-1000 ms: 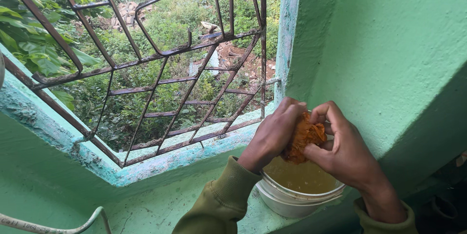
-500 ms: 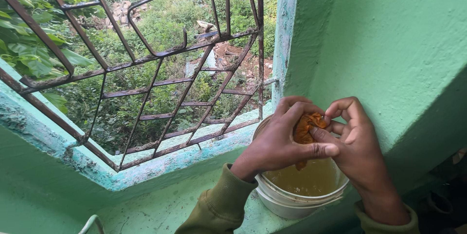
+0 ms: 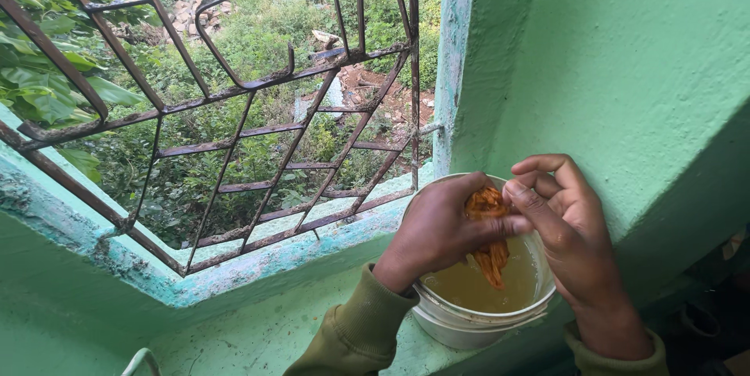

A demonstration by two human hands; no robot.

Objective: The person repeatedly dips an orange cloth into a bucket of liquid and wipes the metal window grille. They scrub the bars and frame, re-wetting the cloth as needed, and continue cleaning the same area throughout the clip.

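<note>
Head view: green-painted window ledge [image 3: 258, 329] runs from lower left to the bottom centre, chipped along its outer lip. Above it a rusty iron window grille [image 3: 258, 118] fills the upper left; bushes and rubble [image 3: 234, 24] show through the bars. Green wall [image 3: 625, 71] takes the whole right side and crowds close against the bucket. Curved white metal piece [image 3: 141, 360] at the bottom left edge of the ledge, kind unclear. White bucket [image 3: 469, 321] sits at the ledge's right end, tight in the corner by the wall, holding murky yellowish water [image 3: 469, 286]. Both hands are over the bucket mouth, olive sleeves [image 3: 351, 337] coming in from the bottom edge. Left hand [image 3: 437, 227] is curled mostly closed around an orange cloth [image 3: 488, 231], thumb laid across it. Right hand [image 3: 566, 227] is half-closed, fingertips [image 3: 519, 192] pinching the cloth's top from the wall side. Cloth is bunched between the two hands, its tail hanging down to just above or touching the water — can't tell which.
</note>
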